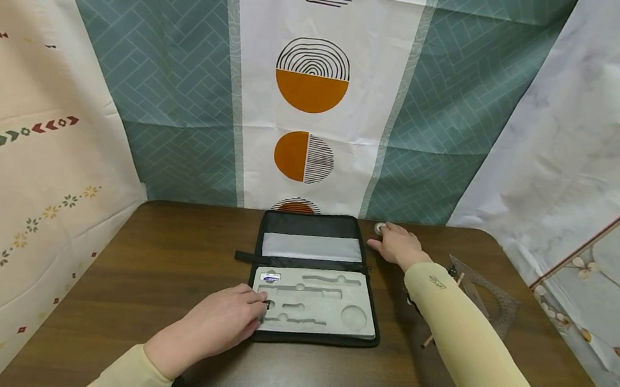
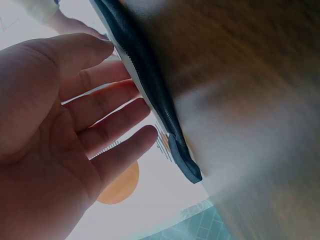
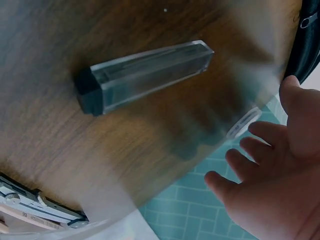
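An unzipped black case (image 1: 315,219) lies on the table, with a pale moulded tray (image 1: 324,323) in its near half. The tray has shaped recesses and a small blue-and-white label (image 1: 270,277). My left hand (image 1: 230,315) rests at the tray's left edge; in the left wrist view its fingers are extended, with nothing between thumb and fingers. Beyond the case's right side, my right hand (image 1: 396,245) reaches to a small round white thing (image 1: 379,228) near the table's far edge. Its fingers (image 3: 260,150) are loosely spread, close to that thing.
A clear box with a black end (image 3: 145,75) lies near the right hand. A compass (image 3: 40,202) is at lower left in the right wrist view. A transparent set square (image 1: 495,301) and a thin wooden stick (image 1: 428,342) lie by the right forearm. Patterned cloths surround the table.
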`<state>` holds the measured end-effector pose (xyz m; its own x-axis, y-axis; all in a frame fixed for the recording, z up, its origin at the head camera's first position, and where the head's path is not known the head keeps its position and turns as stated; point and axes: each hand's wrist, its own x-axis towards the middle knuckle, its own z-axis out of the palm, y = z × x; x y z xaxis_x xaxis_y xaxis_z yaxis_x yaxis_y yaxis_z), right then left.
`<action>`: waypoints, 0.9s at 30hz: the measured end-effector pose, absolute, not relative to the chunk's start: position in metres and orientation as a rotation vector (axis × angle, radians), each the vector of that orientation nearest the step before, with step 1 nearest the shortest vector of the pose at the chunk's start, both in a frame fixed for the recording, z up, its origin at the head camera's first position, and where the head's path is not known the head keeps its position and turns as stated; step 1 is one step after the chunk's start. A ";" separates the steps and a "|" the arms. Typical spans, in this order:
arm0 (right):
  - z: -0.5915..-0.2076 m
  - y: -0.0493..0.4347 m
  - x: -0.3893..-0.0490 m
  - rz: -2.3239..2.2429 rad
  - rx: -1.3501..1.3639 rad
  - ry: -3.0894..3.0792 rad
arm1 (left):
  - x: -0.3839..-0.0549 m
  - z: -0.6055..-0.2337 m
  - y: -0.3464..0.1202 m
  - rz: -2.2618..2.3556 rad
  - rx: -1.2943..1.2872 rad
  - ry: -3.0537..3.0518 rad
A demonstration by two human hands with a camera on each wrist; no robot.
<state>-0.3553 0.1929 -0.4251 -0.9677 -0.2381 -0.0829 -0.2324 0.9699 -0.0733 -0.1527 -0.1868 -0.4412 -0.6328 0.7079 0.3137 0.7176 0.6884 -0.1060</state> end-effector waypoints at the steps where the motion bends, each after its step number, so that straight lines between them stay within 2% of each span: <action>1: -0.425 0.193 -0.355 -0.091 -0.363 3.024 | -0.153 -0.441 -0.187 -0.043 -1.123 -2.568; 27: -0.428 0.199 -0.369 -0.071 -0.356 3.109 | -0.153 -0.440 -0.186 -0.034 -1.118 -2.567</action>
